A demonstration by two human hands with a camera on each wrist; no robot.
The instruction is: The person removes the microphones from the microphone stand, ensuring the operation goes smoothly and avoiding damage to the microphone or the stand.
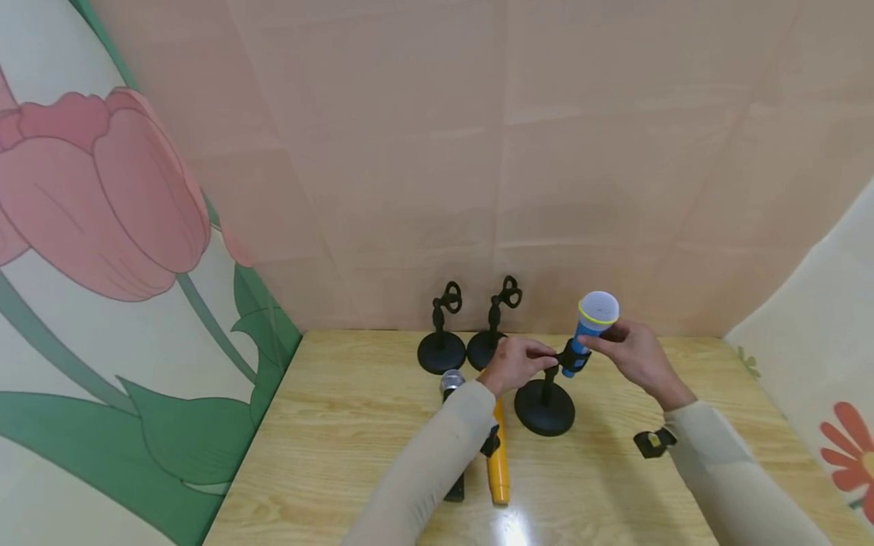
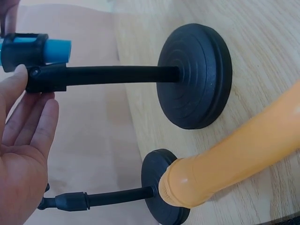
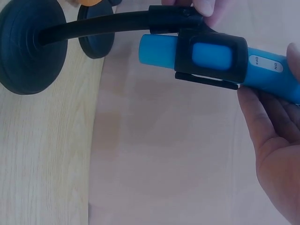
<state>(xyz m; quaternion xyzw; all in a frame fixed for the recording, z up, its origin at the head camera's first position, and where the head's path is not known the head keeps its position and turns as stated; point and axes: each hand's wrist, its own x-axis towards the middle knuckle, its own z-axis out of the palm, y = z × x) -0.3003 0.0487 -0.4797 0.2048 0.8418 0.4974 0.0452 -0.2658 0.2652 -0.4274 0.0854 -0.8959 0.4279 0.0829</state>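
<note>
A blue toy microphone (image 1: 598, 309) with a white head and yellow ring sits tilted in the clip (image 3: 211, 55) of a black microphone stand (image 1: 545, 408). My right hand (image 1: 638, 362) grips its body just under the head; in the right wrist view the fingers lie beside the ON/OFF switch (image 3: 266, 63). With thumb and fingers, my left hand (image 1: 517, 364) pinches the top of the stand below the clip. The microphone's lower end (image 2: 57, 50) pokes out through the clip in the left wrist view. The stand's round base rests on the table.
Two more black stands, one on the left (image 1: 441, 352) and one nearer the middle (image 1: 483, 349), stand at the table's back edge with clips unfilled. An orange microphone (image 1: 500, 470) and a black one with a silver head (image 1: 452, 381) lie under my left forearm on the wooden table (image 1: 328, 425).
</note>
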